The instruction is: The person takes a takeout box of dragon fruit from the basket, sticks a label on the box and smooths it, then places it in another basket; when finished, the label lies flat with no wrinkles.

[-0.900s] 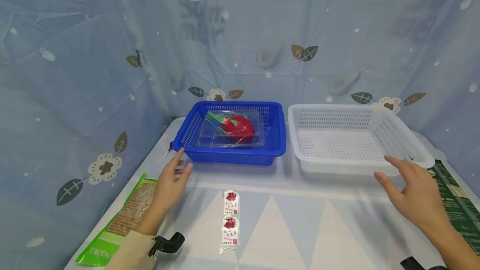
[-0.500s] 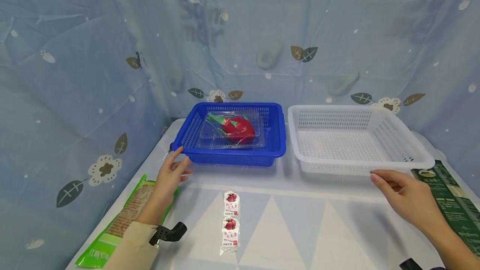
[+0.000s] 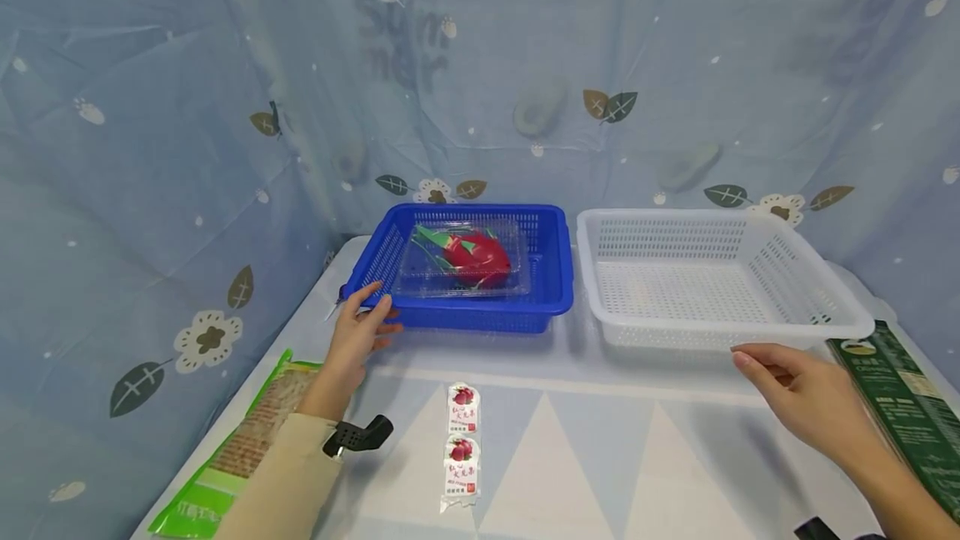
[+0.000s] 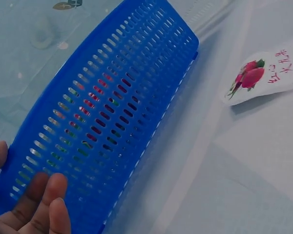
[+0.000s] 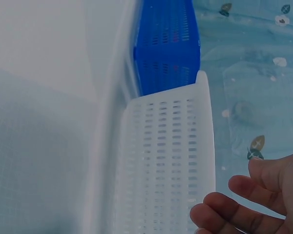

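Note:
At the front left corner of the blue basket [image 3: 465, 317] [image 4: 102, 97], my left hand [image 3: 358, 344] [image 4: 34, 209] grips the rim, one finger over the edge and others bent along the outer wall. A clear lidded box [image 3: 412, 282] with a red and green dragon fruit [image 3: 486, 261] lies in that basket. By the front rim of the white basket [image 3: 675, 333] [image 5: 163, 146], my right hand [image 3: 813, 398] [image 5: 254, 200] has loosely bent fingers and holds nothing. Whether its fingertips touch the rim, I cannot tell.
Two joined dragon fruit labels [image 3: 461, 440] [image 4: 263, 75] lie mid-table. A green-edged packet [image 3: 258, 432] lies at the left, partly behind my left arm. Beside my right arm is a dark green packet [image 3: 903, 415]. Patterned curtains [image 3: 480, 65] stand behind and at the left.
My left hand has moved right and onto the blue basket's rim. My right hand has lowered and shifted slightly left, its fingers and thumb closer together. Both baskets stay in place.

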### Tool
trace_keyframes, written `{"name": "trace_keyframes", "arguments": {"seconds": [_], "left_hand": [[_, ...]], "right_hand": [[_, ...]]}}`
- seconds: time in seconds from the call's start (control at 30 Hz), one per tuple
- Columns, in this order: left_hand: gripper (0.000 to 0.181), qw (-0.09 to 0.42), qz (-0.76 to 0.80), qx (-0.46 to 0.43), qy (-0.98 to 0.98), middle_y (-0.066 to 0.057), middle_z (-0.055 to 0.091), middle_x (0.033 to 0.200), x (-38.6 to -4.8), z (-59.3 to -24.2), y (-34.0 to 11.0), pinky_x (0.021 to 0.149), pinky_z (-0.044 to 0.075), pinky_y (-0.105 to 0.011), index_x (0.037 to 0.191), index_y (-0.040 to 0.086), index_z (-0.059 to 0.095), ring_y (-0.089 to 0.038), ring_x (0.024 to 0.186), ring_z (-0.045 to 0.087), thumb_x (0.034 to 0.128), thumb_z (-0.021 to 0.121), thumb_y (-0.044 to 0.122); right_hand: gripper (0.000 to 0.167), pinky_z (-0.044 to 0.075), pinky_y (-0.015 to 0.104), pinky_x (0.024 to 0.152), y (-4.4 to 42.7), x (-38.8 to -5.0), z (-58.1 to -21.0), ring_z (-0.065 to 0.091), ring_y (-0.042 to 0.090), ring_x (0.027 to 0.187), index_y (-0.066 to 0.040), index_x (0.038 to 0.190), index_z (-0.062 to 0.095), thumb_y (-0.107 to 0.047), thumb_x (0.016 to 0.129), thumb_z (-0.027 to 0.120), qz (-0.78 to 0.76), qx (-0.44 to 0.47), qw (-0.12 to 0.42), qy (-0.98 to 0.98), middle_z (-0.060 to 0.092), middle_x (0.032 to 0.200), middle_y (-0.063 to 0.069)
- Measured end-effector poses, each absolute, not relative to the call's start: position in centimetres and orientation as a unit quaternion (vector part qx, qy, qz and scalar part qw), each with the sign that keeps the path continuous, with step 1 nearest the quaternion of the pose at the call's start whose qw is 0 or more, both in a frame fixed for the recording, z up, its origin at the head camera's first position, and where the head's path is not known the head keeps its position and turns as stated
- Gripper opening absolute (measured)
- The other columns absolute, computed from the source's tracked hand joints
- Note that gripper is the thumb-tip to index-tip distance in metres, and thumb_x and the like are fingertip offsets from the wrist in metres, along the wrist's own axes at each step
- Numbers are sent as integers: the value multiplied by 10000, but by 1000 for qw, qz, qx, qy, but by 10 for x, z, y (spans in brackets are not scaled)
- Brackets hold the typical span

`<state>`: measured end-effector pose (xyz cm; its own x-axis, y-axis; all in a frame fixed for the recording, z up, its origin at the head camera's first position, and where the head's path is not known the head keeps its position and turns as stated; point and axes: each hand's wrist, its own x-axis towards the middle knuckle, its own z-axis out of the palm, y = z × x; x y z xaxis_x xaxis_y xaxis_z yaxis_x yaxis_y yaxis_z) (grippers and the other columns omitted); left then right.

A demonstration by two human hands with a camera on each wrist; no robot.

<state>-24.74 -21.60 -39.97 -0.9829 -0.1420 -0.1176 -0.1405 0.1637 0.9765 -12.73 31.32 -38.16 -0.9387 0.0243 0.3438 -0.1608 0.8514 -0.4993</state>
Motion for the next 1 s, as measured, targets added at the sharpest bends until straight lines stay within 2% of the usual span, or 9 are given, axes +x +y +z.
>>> {"name": "trace_keyframes", "arguments": {"seconds": [0.13,0.23,0.43,0.6,0.7,0.8,1.0], "left_hand": [[590,27,-655,101,-748,77,698,942,-254,-404,-212,759,536,-329,1468,255,389,-74,775,702,954,605,445],[574,44,-659,104,-743,135,683,845,-257,-408,-211,732,527,-330,1444,235,420,-88,758,702,945,630,425],[541,57,-670,104,-733,134,684,806,-259,-414,-210,715,524,-327,1420,235,436,-119,766,706,946,637,404],[530,59,-680,105,-724,144,682,775,-259,-415,-210,702,510,-318,1427,246,424,-100,732,690,956,626,383],[530,59,-684,107,-719,150,678,763,-259,-416,-210,699,502,-317,1430,259,416,-87,716,682,958,627,372],[531,63,-687,106,-716,147,681,758,-260,-417,-209,684,499,-307,1431,266,413,-90,710,681,957,631,366],[517,68,-688,106,-715,130,682,764,-259,-417,-205,681,498,-302,1424,269,415,-96,705,678,961,629,354]], "right_hand": [[233,453,213,519,309,-130,-381,488,-191,685,-77,1077,742,-252,946,660,274,48,180,-944,752,947,162],[234,459,212,528,306,-132,-380,492,-188,694,-81,1082,741,-254,949,655,276,55,173,-944,753,951,153],[249,470,214,562,294,-140,-372,488,-191,735,-116,1110,736,-288,955,647,272,72,167,-945,757,987,118],[220,473,216,583,275,-155,-362,511,-147,730,-126,1101,742,-257,940,668,283,114,184,-934,757,952,77],[216,475,218,593,261,-166,-356,537,-100,719,-121,1097,741,-252,943,665,293,137,176,-930,753,935,47],[251,485,234,610,246,-181,-350,594,-26,743,-114,1115,731,-289,964,633,302,149,140,-931,755,933,47],[372,543,263,696,221,-213,-337,686,153,844,-77,1164,695,-383,982,587,358,134,26,-923,745,977,105]]}}
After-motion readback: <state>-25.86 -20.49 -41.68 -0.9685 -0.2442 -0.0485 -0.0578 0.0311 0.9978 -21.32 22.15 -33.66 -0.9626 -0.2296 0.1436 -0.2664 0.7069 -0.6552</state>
